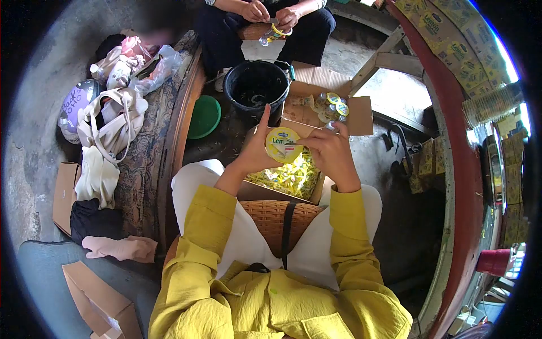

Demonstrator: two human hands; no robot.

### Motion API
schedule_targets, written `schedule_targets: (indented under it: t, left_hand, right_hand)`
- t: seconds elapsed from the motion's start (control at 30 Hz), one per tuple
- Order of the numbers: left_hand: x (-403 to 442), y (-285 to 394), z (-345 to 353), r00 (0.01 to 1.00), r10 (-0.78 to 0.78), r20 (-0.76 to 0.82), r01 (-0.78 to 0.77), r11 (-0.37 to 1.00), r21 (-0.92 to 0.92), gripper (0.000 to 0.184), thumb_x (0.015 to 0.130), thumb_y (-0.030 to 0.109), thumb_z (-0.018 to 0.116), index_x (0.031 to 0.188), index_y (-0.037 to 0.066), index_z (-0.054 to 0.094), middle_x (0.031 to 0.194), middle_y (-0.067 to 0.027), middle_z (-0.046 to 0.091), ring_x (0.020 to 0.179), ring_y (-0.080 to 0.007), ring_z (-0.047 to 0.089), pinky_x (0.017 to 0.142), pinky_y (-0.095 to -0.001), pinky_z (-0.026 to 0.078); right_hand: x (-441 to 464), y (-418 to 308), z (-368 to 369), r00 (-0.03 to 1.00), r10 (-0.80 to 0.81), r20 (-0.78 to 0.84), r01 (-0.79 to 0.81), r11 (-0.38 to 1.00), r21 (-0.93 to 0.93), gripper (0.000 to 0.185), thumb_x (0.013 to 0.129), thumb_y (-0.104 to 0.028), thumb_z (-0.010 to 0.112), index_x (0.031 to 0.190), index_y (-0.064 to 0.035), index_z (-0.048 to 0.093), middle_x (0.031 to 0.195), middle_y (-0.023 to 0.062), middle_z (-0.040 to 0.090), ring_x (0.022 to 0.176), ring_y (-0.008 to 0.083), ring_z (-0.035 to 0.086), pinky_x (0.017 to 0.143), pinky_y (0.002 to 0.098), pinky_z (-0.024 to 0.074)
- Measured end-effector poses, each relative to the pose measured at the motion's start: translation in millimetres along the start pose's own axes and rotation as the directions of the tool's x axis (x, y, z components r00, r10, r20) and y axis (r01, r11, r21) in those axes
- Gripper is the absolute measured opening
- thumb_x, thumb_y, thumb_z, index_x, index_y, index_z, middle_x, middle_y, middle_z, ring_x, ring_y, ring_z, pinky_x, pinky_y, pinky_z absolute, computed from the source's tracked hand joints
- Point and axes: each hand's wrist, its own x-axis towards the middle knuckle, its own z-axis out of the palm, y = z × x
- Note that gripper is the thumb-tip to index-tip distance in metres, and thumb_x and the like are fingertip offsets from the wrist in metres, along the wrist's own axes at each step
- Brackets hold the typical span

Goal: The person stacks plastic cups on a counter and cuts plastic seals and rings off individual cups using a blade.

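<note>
In the middle of the head view a round yellow-labelled lemon container (282, 146) is held up in my left hand (254, 152), its thumb or a finger pointing upward. My right hand (330, 150) is at the container's right edge, with its fingertips pressed together on the label; whether they pinch something small is hard to see. Under both hands an open cardboard box (314, 195) holds many yellow-green strips (293, 179). Behind them, another open box (361, 116) holds several small containers (333, 106) with yellow labels.
A black bucket (255, 85) stands beyond my hands, with a green basin (204, 117) to its left. Opposite, a co-worker's hands (271, 16) hold a similar container (273, 35). A woven basket (271, 217) is between my legs. Bags (113, 116) lie on the left.
</note>
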Motion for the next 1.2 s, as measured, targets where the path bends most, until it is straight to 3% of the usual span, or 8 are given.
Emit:
schedule_targets:
  t: [0.3, 0.4, 0.47, 0.73, 0.77, 0.9, 1.07, 1.2]
  left_hand:
    - [4.4, -0.4, -19.7, 0.989, 0.035, -0.144, -0.036, 0.999, -0.002, 0.125, 0.053, -0.004, 0.074, 0.138, 0.018, -0.015, 0.104, -0.0121, 0.054, 0.094, -0.0188, 0.055, 0.085, -0.0294, 0.043]
    - [9.6, -14.3, -34.7, 0.967, 0.064, -0.245, -0.057, 0.998, 0.037, 0.126, 0.053, -0.005, 0.074, 0.138, 0.016, -0.016, 0.103, -0.0131, 0.054, 0.095, -0.0194, 0.055, 0.084, -0.0307, 0.044]
    - [14.4, -19.2, -42.6, 0.942, 0.077, -0.326, -0.054, 0.995, 0.079, 0.126, 0.053, -0.005, 0.075, 0.138, 0.014, -0.016, 0.103, -0.0135, 0.054, 0.094, -0.0194, 0.055, 0.084, -0.0310, 0.045]
    - [64.0, -63.6, -72.1, 0.795, 0.092, -0.599, 0.140, 0.934, 0.329, 0.120, 0.050, -0.003, 0.076, 0.137, 0.003, -0.007, 0.096, -0.0149, 0.059, 0.086, -0.0208, 0.059, 0.078, -0.0313, 0.048]
    - [74.6, -82.8, -77.5, 0.766, 0.109, -0.633, 0.148, 0.929, 0.339, 0.120, 0.049, 0.002, 0.078, 0.137, 0.002, -0.004, 0.093, -0.0176, 0.061, 0.083, -0.0259, 0.061, 0.076, -0.0327, 0.048]
    - [108.4, -123.8, -95.6, 0.783, 0.015, -0.622, 0.377, 0.783, 0.494, 0.121, 0.051, 0.010, 0.078, 0.137, 0.006, -0.007, 0.093, -0.0226, 0.060, 0.086, -0.0374, 0.059, 0.076, -0.0401, 0.048]
    - [146.6, -159.1, -111.4, 0.672, -0.210, -0.710, 0.713, 0.444, 0.543, 0.125, 0.056, 0.020, 0.076, 0.133, 0.003, -0.021, 0.087, -0.0155, 0.062, 0.080, -0.0312, 0.061, 0.072, -0.0386, 0.049]
    - [158.8, -170.9, -117.1, 0.718, -0.255, -0.647, 0.693, 0.353, 0.629, 0.123, 0.059, 0.025, 0.075, 0.133, 0.004, -0.021, 0.088, -0.0116, 0.064, 0.078, -0.0273, 0.062, 0.069, -0.0371, 0.049]
  right_hand:
    - [-16.1, 28.3, -11.0, 0.983, 0.141, -0.117, -0.136, 0.989, 0.055, 0.023, 0.069, 0.000, 0.060, 0.086, -0.0139, 0.067, 0.071, 0.0027, 0.059, 0.070, 0.0175, 0.056, 0.085, 0.0380, 0.0335]
    - [-33.6, 47.4, 5.0, 0.942, 0.295, -0.159, -0.288, 0.955, 0.066, 0.023, 0.070, -0.002, 0.060, 0.090, -0.0131, 0.066, 0.081, 0.0053, 0.063, 0.080, 0.0222, 0.057, 0.083, 0.0352, 0.0349]
    - [-40.9, 54.8, 12.8, 0.932, 0.308, -0.192, -0.291, 0.950, 0.112, 0.027, 0.071, -0.002, 0.060, 0.096, -0.0118, 0.064, 0.085, 0.0079, 0.062, 0.081, 0.0249, 0.056, 0.082, 0.0362, 0.0359]
    - [-35.9, 53.4, 14.6, 0.925, 0.346, -0.160, -0.330, 0.937, 0.117, 0.022, 0.071, -0.001, 0.061, 0.092, -0.0079, 0.063, 0.082, 0.0070, 0.062, 0.073, 0.0230, 0.058, 0.081, 0.0352, 0.0367]
    - [-34.5, 53.4, 14.2, 0.926, 0.343, -0.155, -0.329, 0.938, 0.109, 0.021, 0.072, -0.002, 0.060, 0.092, -0.0080, 0.063, 0.082, 0.0069, 0.062, 0.074, 0.0229, 0.058, 0.082, 0.0352, 0.0363]
    - [-34.2, 62.4, 17.0, 0.925, 0.347, -0.153, -0.332, 0.936, 0.115, 0.022, 0.073, -0.003, 0.059, 0.094, -0.0091, 0.063, 0.081, 0.0063, 0.062, 0.072, 0.0221, 0.057, 0.082, 0.0357, 0.0359]
    - [-27.2, 59.6, 14.4, 0.910, 0.392, -0.135, -0.379, 0.918, 0.117, 0.026, 0.072, -0.002, 0.059, 0.096, -0.0100, 0.062, 0.077, 0.0055, 0.061, 0.072, 0.0217, 0.057, 0.081, 0.0359, 0.0364]
    - [-19.8, 56.1, 17.5, 0.913, 0.382, -0.140, -0.364, 0.921, 0.135, 0.031, 0.069, 0.001, 0.061, 0.098, -0.0099, 0.062, 0.074, 0.0041, 0.060, 0.070, 0.0205, 0.057, 0.080, 0.0346, 0.0381]
